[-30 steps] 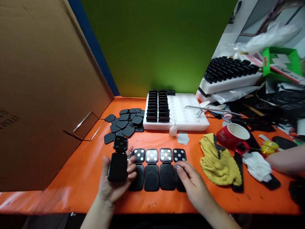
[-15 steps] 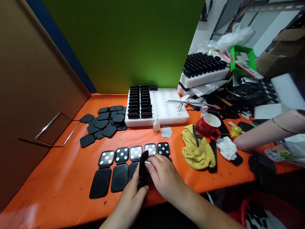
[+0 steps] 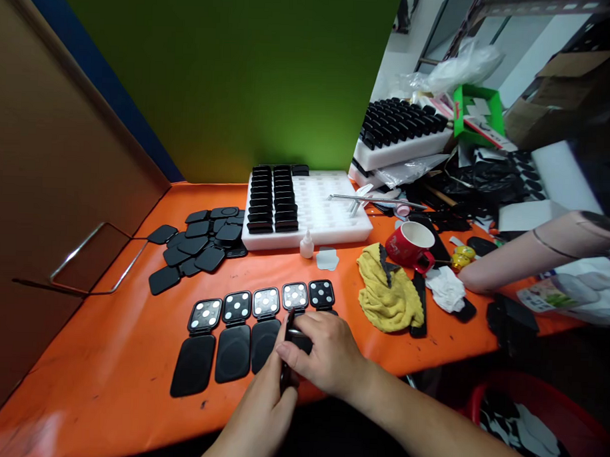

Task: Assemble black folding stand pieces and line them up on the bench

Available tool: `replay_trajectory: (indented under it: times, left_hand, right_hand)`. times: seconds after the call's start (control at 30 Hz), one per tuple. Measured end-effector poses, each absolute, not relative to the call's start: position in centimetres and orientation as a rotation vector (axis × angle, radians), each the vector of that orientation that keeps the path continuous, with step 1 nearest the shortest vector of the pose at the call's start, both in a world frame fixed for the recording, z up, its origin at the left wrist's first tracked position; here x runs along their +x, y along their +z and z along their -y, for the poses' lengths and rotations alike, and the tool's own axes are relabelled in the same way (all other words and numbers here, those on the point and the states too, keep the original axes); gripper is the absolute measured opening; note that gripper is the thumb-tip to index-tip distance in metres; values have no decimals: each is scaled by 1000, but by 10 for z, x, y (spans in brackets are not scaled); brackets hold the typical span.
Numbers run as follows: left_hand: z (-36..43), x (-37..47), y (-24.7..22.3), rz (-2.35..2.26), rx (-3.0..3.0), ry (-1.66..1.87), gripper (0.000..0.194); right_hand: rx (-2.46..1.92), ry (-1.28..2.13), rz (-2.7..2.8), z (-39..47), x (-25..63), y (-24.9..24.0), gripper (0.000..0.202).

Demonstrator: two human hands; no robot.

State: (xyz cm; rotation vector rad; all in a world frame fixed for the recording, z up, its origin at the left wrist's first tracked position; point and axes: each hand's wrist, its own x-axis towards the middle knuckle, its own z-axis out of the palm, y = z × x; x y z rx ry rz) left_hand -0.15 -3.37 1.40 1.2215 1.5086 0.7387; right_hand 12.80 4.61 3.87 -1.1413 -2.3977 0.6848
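Observation:
My left hand (image 3: 272,391) is closed round a dark, thin piece (image 3: 286,361), seen edge-on. My right hand (image 3: 325,349) is against the same piece, its thumb on the edge and a small metal part (image 3: 295,333) showing beside its fingers. Whether that metal part is held or fixed to the piece I cannot tell. Behind my hands lies a row of opened black cases (image 3: 236,307) with pale dots on their upper squares; my hands cover some of them. A white foam tray (image 3: 330,223) holds upright black pieces in two columns and one piece at the back.
Loose black cases (image 3: 208,258) are piled at the left, near a bent wire stand (image 3: 125,270). A small white bottle (image 3: 307,246) stands before the tray. On the right are a yellow cloth (image 3: 390,299), a red mug (image 3: 404,248) and a pink cylinder (image 3: 534,251).
The dark piece is lower and more hidden between my hands. My right thumb has moved onto its edge. The whole view has shifted slightly.

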Motion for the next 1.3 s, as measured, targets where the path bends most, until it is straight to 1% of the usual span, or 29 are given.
replay_trajectory:
  times: [0.23,0.4,0.5,0.6,0.77,0.97,1.1,1.2,1.3]
  left_hand:
    - [32,4,13,-1445,1104,792,61]
    - [32,6,15,-1444,1092,765,66]
    - [30,5,15,-1462,1104,780,67]
    - [29,6,15,-1476,1127,807,63]
    - [31,11,15,-1497,1085,829,53]
    - [31,15,17,-1465,883,827,63]
    - [31,11,13,-1489,871,832,64]
    - [32,5,9,-1491,995,820,64]
    - [33,2,6,-1518,1125,842,63]
  right_hand:
    - [-1115,670,2316,-47,127,26,30]
    - [-1112,670,2322,-48,128,26,28]
    - [-1133,663,2369,-46,130,29,31]
    - [-1169,629,2420,-45,132,35,34]
    - [-1157,625,2399,-46,132,37,28]
    - [-1176,592,2366,-48,126,30,31]
    - [-1178,613,2460,-50,128,38,34]
    - [-1049,704,2560,-54,135,46,27]
    - [-1008,707,2596,-54,138,49,19]
